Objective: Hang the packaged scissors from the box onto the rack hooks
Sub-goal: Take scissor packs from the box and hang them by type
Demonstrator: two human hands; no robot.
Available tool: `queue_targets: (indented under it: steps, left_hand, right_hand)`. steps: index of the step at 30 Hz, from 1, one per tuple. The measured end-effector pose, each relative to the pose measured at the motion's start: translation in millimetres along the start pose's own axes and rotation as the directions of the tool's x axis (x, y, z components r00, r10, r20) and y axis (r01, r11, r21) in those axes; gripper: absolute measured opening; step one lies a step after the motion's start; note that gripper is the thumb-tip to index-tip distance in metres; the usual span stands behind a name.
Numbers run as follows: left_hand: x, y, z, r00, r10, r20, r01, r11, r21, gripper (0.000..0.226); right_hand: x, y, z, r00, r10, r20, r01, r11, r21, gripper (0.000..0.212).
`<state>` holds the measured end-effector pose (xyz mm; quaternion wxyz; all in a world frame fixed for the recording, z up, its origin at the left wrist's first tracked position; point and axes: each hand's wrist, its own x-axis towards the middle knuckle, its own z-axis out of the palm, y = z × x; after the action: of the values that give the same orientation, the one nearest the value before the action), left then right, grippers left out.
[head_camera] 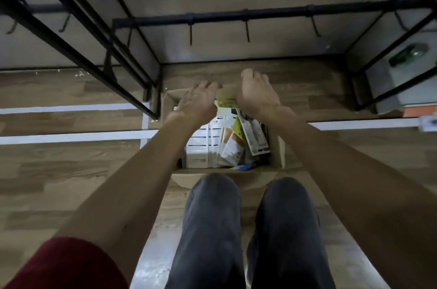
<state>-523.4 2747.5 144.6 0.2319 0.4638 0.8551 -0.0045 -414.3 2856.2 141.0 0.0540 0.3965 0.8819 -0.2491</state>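
Cardboard box [280,149] sits open on the wood floor [71,170], just in front of the knees [212,196]. Packaged scissors [208,142] are stacked inside, long axis running from the near side toward the rack [260,14]. One gray pack [254,134] is tilted across the right side, its near end swung right. Left hand [198,99] is over the box's far left corner, fingers spread and loose, holding nothing. Right hand [256,92] is over the far edge by a yellow-green pack top [225,101]; its fingers are hidden, so its grip can't be told. Hooks [247,31] hang bare.
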Motion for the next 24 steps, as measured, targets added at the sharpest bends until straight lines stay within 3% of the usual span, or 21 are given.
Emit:
queue_targets:
  steps: [6, 10, 12, 14, 17, 21, 24]
  left_hand:
    - [63, -41, 133, 0.999, -0.015, 0.03, 0.018, 0.996, -0.084, 0.061]
    - [93, -77, 224, 0.987, -0.15, 0.058, 0.158, 0.975, -0.159, 0.059]
    - [97, -95, 258, 0.974, -0.216, 0.068, 0.225, 0.962, -0.158, 0.067]
    - [94, -104, 268, 0.964, -0.255, 0.079, 0.264, 0.951, -0.158, 0.078]
    - [93, -100, 251, 0.941, -0.336, 0.046, 0.339, 0.927, -0.162, 0.084]
    - [95, -101, 251, 0.82, -0.552, 0.153, 0.57, 0.813, -0.12, 0.101]
    - [101, -101, 275, 0.818, -0.56, 0.132, 0.573, 0.815, -0.093, 0.117]
  right_hand:
    - [48, 51, 126, 0.997, 0.015, 0.072, -0.007, 0.994, -0.112, 0.046]
    - [79, 80, 207, 0.977, 0.116, 0.181, -0.088, 0.984, -0.152, 0.082]
    - [84, 90, 231, 0.978, 0.111, 0.176, -0.077, 0.978, -0.192, 0.085]
    - [82, 94, 228, 0.982, 0.113, 0.154, -0.086, 0.981, -0.175, 0.078]
    - [81, 97, 216, 0.971, 0.211, 0.115, -0.211, 0.977, -0.011, 0.068]
    - [80, 116, 226, 0.896, 0.345, 0.28, -0.345, 0.937, -0.054, 0.091]
    - [87, 138, 221, 0.823, 0.361, 0.438, -0.344, 0.931, -0.121, 0.088]
